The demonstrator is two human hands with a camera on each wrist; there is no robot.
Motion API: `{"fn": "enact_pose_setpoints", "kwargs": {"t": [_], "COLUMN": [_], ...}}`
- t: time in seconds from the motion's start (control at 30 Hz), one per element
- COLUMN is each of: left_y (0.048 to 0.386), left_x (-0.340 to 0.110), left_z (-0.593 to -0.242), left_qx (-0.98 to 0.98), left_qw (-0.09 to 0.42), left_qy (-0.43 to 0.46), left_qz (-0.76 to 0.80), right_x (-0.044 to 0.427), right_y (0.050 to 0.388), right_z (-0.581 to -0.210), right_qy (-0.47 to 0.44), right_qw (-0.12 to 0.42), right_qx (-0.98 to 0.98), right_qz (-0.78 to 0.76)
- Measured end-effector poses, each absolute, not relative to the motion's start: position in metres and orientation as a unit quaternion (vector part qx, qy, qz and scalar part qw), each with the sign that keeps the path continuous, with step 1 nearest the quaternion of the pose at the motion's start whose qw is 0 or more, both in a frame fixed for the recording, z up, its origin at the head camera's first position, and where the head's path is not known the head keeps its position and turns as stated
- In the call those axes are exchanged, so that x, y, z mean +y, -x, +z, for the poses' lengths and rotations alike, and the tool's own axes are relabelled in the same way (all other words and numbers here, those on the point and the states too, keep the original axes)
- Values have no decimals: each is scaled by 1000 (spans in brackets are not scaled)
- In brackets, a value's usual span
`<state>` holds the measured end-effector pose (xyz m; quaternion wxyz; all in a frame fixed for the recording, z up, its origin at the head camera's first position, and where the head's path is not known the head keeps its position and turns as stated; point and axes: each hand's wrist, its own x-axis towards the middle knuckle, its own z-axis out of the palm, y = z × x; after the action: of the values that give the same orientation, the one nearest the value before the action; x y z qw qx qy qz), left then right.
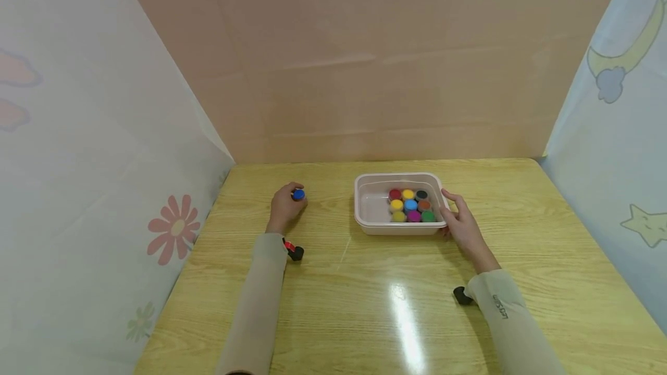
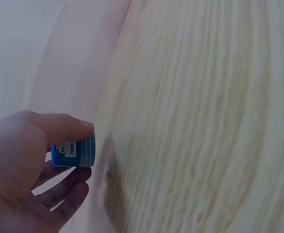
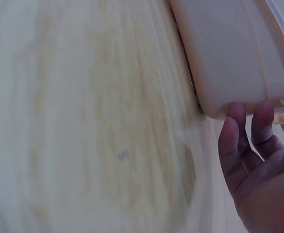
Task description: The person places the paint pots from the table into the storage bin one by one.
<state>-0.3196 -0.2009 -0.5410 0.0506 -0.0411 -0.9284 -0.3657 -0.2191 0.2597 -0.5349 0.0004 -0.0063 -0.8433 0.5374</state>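
My left hand (image 1: 285, 207) holds a small blue paint jar (image 1: 299, 194) on the left side of the table. In the left wrist view the thumb lies along one side of the jar (image 2: 74, 151), with fingers on the other; its label and ridged band show. My right hand (image 1: 461, 227) grips the right side of a pale pink plastic bin (image 1: 372, 229). Its thumb is at the rim, and fingertips touch the outer wall in the right wrist view. Several small jars with coloured lids, among them a purple-lidded jar (image 1: 414, 216), stand together in the bin's right part.
The wood-grain table (image 1: 339, 294) extends around the bin and both hands. A brown sheet (image 1: 375, 74) hangs along the back edge. Printed curtains (image 1: 94, 190) close off the left and right sides. Small dark wrist-worn devices show at both sleeves.
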Motion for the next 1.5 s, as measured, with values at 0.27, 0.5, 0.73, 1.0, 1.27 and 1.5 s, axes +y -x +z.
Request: {"fn": "enact_pose_setpoints", "kwargs": {"t": [0.27,0.5,0.73,1.0,1.27,1.5], "left_y": [314,311,311,304,302,297], "left_x": [-196,-190,-178,-156,-138,-124], "left_z": [-534,-532,-531,-521,-508,-500], "left_qx": [-915,-898,-883,-854,-840,-829], "left_qw": [51,49,59,65,74,73], "left_qy": [42,50,77,104,137,168], "left_qz": [-398,-434,-460,-506,-520,-528], "right_x": [260,259,258,261,261,259], "right_y": [218,218,218,220,219,218], "right_z": [-536,-535,-533,-535,-534,-533], "right_qy": [5,6,6,9,-1,2], "right_qw": [9,6,9,-4,0,0], "right_qx": [-844,-841,-843,-844,-841,-836], "right_qz": [536,541,538,536,541,549]}}
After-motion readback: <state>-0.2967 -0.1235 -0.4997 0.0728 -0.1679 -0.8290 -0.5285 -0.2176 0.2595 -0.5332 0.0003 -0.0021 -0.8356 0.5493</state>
